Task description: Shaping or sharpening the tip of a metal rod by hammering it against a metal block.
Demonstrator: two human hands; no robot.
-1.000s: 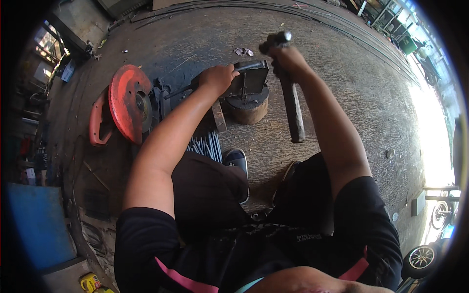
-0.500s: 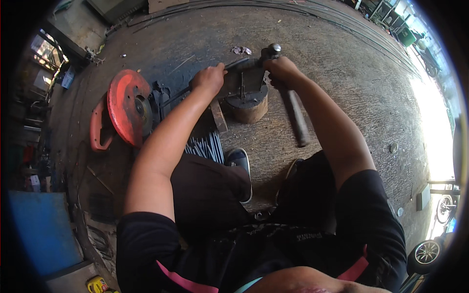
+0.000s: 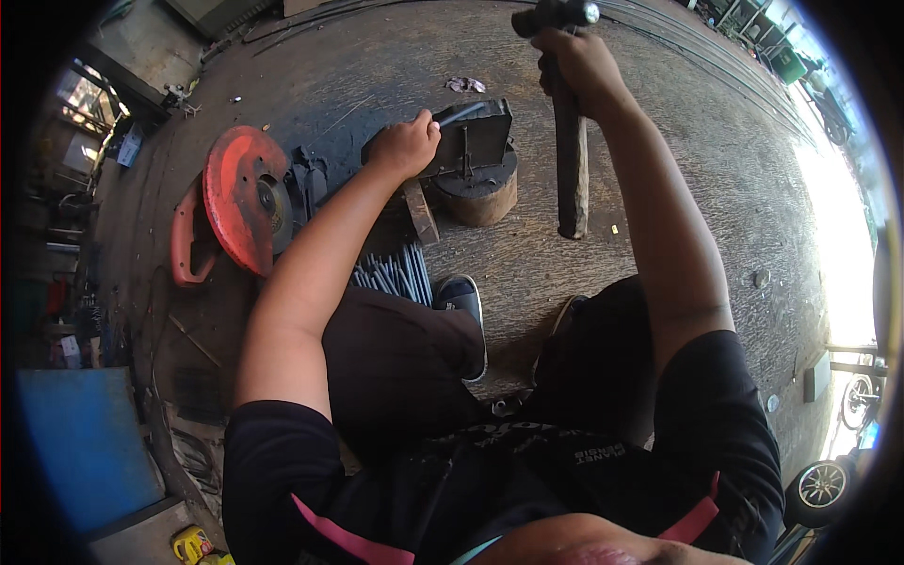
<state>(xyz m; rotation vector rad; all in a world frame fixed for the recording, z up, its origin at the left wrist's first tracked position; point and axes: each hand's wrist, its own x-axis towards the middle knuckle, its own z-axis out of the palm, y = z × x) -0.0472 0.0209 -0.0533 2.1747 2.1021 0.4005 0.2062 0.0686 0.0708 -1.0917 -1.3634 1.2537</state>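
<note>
In my right hand, closed near the head, is a hammer with a dark metal head and a worn wooden handle. It is raised up and to the right of a dark metal block. My left hand is closed round a grey metal rod, whose far end rests on the block's top. The block stands on a round wooden stump with a dark top. Near my left foot lies a bundle of grey metal rods.
To the left stands a red cut-off saw with a round guard and handle. A short bar leans beside the stump. Long rods lie along the far floor. A blue panel is at lower left.
My right hand has lifted the hammer up and away from the block, uncovering the block and the rod's end. My left hand stays almost in place with the rod.
</note>
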